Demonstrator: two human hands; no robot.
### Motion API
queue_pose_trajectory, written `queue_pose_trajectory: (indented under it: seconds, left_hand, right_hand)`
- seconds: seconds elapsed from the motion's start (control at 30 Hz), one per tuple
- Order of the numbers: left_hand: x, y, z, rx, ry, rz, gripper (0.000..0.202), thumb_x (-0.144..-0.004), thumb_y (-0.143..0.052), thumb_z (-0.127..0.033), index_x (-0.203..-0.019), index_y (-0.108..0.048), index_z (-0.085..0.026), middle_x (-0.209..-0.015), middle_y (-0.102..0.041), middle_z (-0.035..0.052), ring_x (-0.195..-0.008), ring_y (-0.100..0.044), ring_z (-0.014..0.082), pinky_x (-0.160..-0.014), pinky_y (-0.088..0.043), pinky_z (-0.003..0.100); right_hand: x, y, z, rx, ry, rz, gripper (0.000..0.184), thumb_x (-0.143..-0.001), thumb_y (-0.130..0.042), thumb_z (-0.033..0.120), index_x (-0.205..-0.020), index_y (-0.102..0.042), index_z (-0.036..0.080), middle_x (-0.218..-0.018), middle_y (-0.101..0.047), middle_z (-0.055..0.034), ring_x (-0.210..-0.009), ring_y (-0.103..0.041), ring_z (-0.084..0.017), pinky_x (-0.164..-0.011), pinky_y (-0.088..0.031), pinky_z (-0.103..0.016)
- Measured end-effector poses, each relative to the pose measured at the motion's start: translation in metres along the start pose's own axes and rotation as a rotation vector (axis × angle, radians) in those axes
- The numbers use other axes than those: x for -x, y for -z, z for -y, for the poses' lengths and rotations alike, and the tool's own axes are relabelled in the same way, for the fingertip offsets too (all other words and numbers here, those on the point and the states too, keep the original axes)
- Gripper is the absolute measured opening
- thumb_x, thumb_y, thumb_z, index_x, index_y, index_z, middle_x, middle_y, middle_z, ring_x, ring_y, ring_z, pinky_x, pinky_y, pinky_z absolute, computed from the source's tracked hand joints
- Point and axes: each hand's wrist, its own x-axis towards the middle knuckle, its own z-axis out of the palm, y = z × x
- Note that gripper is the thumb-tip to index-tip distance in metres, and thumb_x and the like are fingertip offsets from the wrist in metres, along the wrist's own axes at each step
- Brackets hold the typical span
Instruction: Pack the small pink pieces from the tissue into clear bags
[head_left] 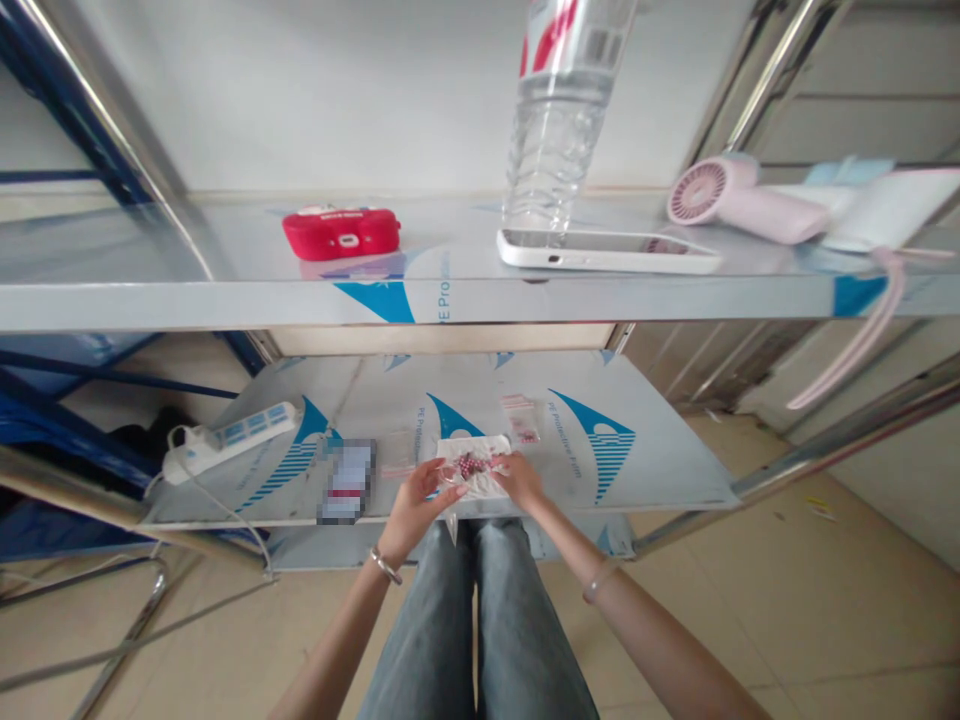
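Note:
On the lower shelf, a white pad or tray (491,444) lies between my hands. A cluster of small dark red beads (471,465) is over its middle. My left hand (418,502) curves in from the left, thumb and fingers on clear plastic, seemingly a bag (452,528), whose corner hangs over the shelf's front edge. From the right, my right hand (520,482) has its fingertips pinched together at the beads. The exact grip is too small to make out. A small zip bag with red beads (523,420) lies behind the pad, and another clear zip bag (397,455) lies to the left.
Left of the bags are a phone with a blurred screen (347,482) and a white power strip (232,440) with its cable. The upper shelf (247,305) overhangs, bearing a red case (341,234), water bottle (555,150), white phone (607,252) and pink fan (750,200).

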Motion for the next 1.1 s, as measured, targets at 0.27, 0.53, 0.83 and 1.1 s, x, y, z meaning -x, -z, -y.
queue_pose_trajectory:
  seconds: [0.27,0.53,0.83,1.1]
  left_hand:
    - [-0.005,0.004,-0.005,0.04,0.031,0.057,0.048,-0.061,-0.079,-0.04,-0.098,-0.064,-0.013,-0.101,-0.07,0.0107,-0.096,-0.063,0.0227,-0.086,-0.047,0.032]
    - [-0.008,0.009,-0.011,0.194,0.135,0.052,0.064,-0.061,-0.08,-0.037,-0.115,-0.057,-0.011,-0.104,-0.07,0.0125,-0.097,-0.063,0.0227,-0.09,-0.045,0.035]
    - [-0.011,0.007,0.001,0.169,0.122,0.174,0.048,-0.062,-0.08,-0.032,-0.103,-0.064,-0.013,-0.104,-0.069,0.0101,-0.095,-0.062,0.0205,-0.086,-0.046,0.031]
    - [-0.023,0.003,-0.002,0.158,0.13,0.161,0.052,-0.054,-0.084,-0.03,-0.098,-0.063,-0.013,-0.099,-0.069,0.0096,-0.094,-0.063,0.0207,-0.09,-0.045,0.035]
  right_hand:
    - [-0.008,-0.013,0.005,0.015,0.004,-0.019,0.016,-0.082,-0.056,0.027,-0.084,-0.07,0.019,-0.092,-0.063,-0.0042,-0.089,-0.057,-0.016,-0.076,-0.04,-0.022]
    - [-0.006,-0.02,-0.008,-0.029,0.044,-0.054,0.015,-0.082,-0.056,0.022,-0.081,-0.071,0.017,-0.093,-0.064,-0.0058,-0.087,-0.059,-0.017,-0.076,-0.042,-0.024]
    - [-0.011,0.008,0.018,-0.525,0.094,-0.268,0.021,-0.073,-0.065,0.035,-0.074,-0.068,0.014,-0.071,-0.066,-0.0055,-0.066,-0.058,-0.017,-0.065,-0.044,-0.027]
    - [-0.001,0.047,0.078,-0.556,0.311,-0.145,0.023,-0.072,-0.068,0.039,-0.074,-0.07,0.017,-0.073,-0.065,-0.004,-0.065,-0.055,-0.014,-0.062,-0.042,-0.024]
